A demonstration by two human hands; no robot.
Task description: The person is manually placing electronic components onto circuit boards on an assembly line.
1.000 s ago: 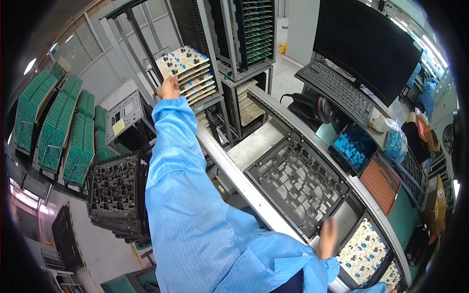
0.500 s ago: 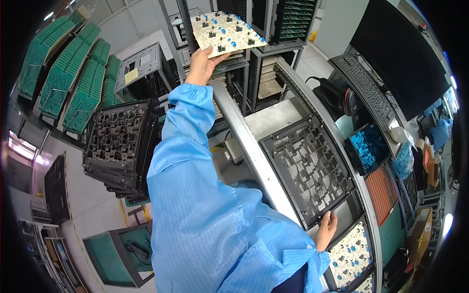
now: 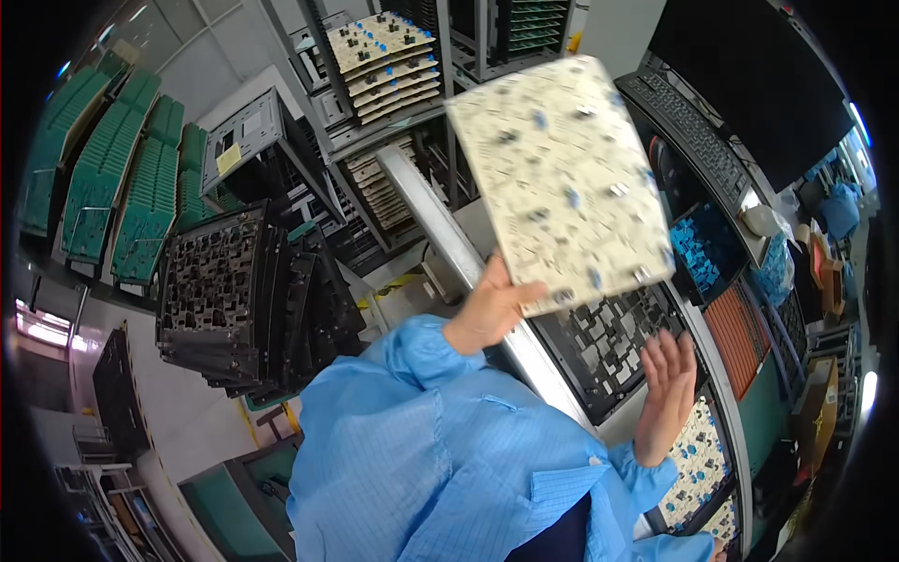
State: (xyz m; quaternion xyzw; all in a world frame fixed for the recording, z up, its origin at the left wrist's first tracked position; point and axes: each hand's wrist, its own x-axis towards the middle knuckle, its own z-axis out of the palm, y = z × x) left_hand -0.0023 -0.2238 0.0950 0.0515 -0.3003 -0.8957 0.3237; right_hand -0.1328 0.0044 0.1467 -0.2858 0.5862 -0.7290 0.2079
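My left hand point(image 3: 492, 307) grips the lower left corner of a cream circuit board point(image 3: 562, 178) dotted with black and blue components. The board is tilted and slightly blurred, held above a black pallet fixture point(image 3: 613, 342) that lies on the conveyor rails. It hides the upper part of that fixture. My right hand point(image 3: 667, 389) is raised beside the fixture's lower right side, fingers spread, holding nothing. Below it on the conveyor lies another populated cream board point(image 3: 695, 468) in its frame.
A rack holds stacked cream boards point(image 3: 384, 47) at the far side. Black fixtures point(image 3: 211, 281) are piled at left, near rows of green boards point(image 3: 140, 215). A blue parts bin point(image 3: 698, 258), keyboard point(image 3: 693, 126) and monitor stand right. Another person's sleeve point(image 3: 674, 547) shows at the lower edge.
My left hand has brought the cream board from beside the rack rightward and nearer, over the fixture. My right hand has lifted off the fixture's near edge and opened out.
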